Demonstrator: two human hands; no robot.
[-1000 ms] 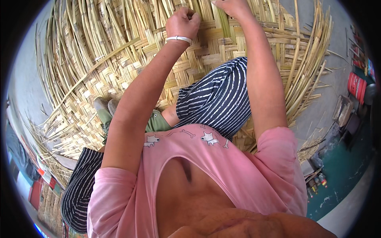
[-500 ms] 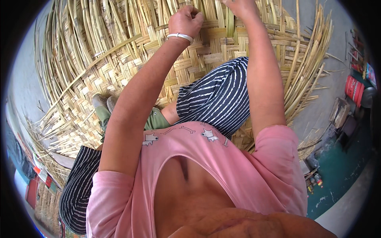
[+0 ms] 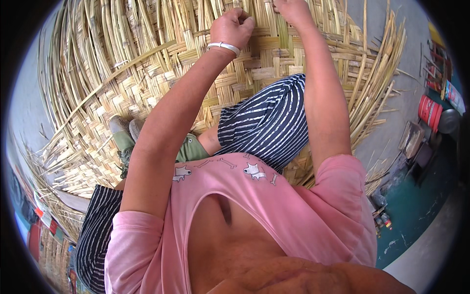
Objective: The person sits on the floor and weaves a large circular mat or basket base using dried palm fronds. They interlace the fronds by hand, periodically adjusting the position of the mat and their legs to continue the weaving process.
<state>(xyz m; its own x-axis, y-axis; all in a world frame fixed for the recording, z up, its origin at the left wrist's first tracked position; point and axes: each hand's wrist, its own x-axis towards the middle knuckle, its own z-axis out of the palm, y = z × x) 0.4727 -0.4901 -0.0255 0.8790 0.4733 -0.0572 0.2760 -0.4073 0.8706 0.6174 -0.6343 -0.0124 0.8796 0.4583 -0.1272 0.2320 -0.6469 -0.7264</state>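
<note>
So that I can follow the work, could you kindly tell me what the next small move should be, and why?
Probably, the right hand could press the nearby flat, greenish plant strip snugly into the pale straw-coloured woven mat: the strip crosses the tight weave beside that hand, and the curled left hand seems close enough to steady it. What either hand grips is unclear.

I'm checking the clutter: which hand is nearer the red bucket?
Right. The right hand is over the woven mat, left of the red bucket; the left hand is also over the mat, farther left.
</note>
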